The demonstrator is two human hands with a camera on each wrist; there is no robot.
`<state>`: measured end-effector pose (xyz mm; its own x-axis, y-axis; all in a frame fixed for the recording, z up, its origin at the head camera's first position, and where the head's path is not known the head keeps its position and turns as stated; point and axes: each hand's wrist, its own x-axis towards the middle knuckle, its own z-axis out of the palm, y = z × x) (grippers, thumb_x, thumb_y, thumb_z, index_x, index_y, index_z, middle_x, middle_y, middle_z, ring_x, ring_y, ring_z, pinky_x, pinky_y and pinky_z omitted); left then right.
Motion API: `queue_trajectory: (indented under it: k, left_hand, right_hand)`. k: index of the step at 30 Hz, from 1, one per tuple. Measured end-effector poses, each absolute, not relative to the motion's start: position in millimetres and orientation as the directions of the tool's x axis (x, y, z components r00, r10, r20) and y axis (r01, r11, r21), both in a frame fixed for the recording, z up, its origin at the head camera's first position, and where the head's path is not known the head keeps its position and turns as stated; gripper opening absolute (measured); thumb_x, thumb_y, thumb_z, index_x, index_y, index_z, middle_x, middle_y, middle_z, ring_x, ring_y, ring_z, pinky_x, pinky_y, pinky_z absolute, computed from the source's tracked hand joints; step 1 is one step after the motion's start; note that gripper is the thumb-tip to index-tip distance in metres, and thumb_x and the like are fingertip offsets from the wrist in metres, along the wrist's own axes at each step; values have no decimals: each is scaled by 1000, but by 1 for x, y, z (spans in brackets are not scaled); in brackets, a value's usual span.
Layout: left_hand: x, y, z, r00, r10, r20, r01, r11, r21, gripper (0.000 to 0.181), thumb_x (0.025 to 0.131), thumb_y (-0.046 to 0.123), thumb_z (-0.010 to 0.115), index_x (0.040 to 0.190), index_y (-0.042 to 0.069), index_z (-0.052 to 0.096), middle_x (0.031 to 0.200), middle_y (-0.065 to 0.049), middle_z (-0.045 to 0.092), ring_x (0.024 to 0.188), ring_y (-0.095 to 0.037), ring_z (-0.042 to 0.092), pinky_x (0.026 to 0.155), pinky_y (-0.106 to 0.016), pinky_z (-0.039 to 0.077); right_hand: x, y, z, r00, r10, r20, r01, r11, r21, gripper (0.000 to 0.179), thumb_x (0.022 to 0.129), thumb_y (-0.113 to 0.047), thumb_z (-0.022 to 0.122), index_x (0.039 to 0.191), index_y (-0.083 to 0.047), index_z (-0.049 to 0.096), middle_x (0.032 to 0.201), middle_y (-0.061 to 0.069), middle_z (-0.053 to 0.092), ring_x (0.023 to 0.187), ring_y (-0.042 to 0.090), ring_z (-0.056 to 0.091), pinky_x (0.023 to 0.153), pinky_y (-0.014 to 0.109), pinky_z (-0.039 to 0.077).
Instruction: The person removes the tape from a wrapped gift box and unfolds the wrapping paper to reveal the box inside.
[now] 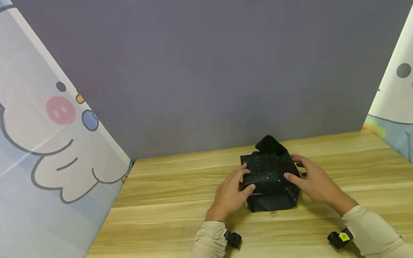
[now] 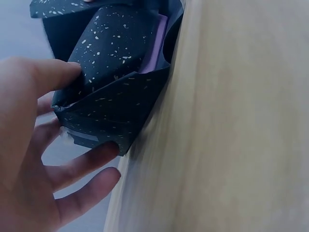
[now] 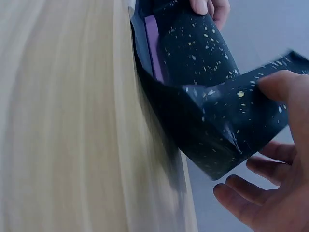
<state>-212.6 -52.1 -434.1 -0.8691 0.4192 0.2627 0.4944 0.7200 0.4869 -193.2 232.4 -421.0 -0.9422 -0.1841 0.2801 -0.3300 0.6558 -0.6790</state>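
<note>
Black wrapping paper with pale speckles lies folded over a flat block-like thing, of which only a purple edge shows. At the left end, my left hand holds the covered bundle, its thumb on top and its other fingers spread along the end. My right hand pinches the raised right flap, with the thumb on the speckled face and fingers behind. Plain black inner paper shows along the near side, and another flap sticks up at the back. What the paper covers is mostly hidden.
The bundle rests on a wood-grain table, near its back edge. A grey panel rises behind the table, and cartoon-printed sheets stand at both sides. Each wrist wears a black strap-on device.
</note>
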Motion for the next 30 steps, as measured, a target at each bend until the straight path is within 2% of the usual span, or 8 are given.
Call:
queue_trajectory:
  k: [3, 10, 18, 21, 25, 28, 30]
  left_hand:
    - [-213, -52, -435, -854, 447, 266, 520, 714, 469, 52, 103, 46, 53, 152, 32, 45, 161, 15, 28, 138, -18, 45, 94, -45, 50]
    - [-214, -54, -435, -860, 450, 241, 507, 693, 513, 51, 104, 49, 49, 152, 35, 43, 163, 16, 23, 135, -20, 48, 89, -42, 52]
    - [-213, -56, -432, -865, 455, 210, 489, 677, 550, 51, 103, 47, 51, 152, 35, 43, 163, 16, 22, 137, -20, 46, 91, -42, 51]
    - [-212, -55, -431, -867, 456, 200, 484, 674, 559, 51, 104, 46, 51, 153, 35, 43, 163, 16, 21, 137, -20, 46, 91, -43, 51]
    - [-212, -55, -431, -871, 453, 193, 476, 674, 565, 51, 104, 46, 51, 153, 35, 43, 163, 17, 20, 137, -19, 46, 91, -43, 50]
    - [-212, -54, -433, -871, 454, 190, 475, 675, 564, 51, 104, 47, 51, 153, 36, 42, 163, 18, 20, 137, -19, 46, 89, -41, 50]
    - [-212, -54, -433, -871, 453, 187, 473, 677, 564, 51, 104, 47, 51, 153, 37, 41, 163, 19, 19, 136, -19, 46, 89, -41, 50]
  right_hand:
    - [-193, 235, -418, -953, -144, 267, -296, 634, -714, 76, 102, -39, 60, 152, 8, 27, 145, 34, 40, 124, 50, 50, 93, 58, 49]
    - [-193, 236, -411, -940, -64, 335, -302, 613, -730, 76, 101, -21, 60, 152, 14, 16, 143, 40, 36, 128, 56, 42, 95, 66, 43]
    - [-194, 241, -404, -887, 28, 460, -366, 563, -741, 94, 91, -5, 68, 159, 1, 2, 158, 33, 12, 129, 58, 34, 92, 71, 39]
    - [-193, 240, -402, -835, 60, 547, -409, 596, -690, 87, 88, -2, 69, 158, 2, 16, 159, 29, 16, 136, 54, 29, 101, 70, 32]
    - [-194, 243, -402, -759, 40, 650, -475, 649, -594, 53, 89, -1, 68, 138, 8, 51, 154, 25, 35, 139, 50, 30, 109, 68, 24]
    - [-194, 250, -400, -769, 37, 638, -444, 688, -574, 31, 95, -9, 63, 121, 7, 65, 145, 27, 47, 131, 54, 38, 105, 69, 27]
    - [-193, 256, -398, -806, 46, 590, -383, 720, -579, 32, 100, -18, 59, 119, 7, 66, 140, 31, 50, 127, 57, 40, 103, 70, 28]
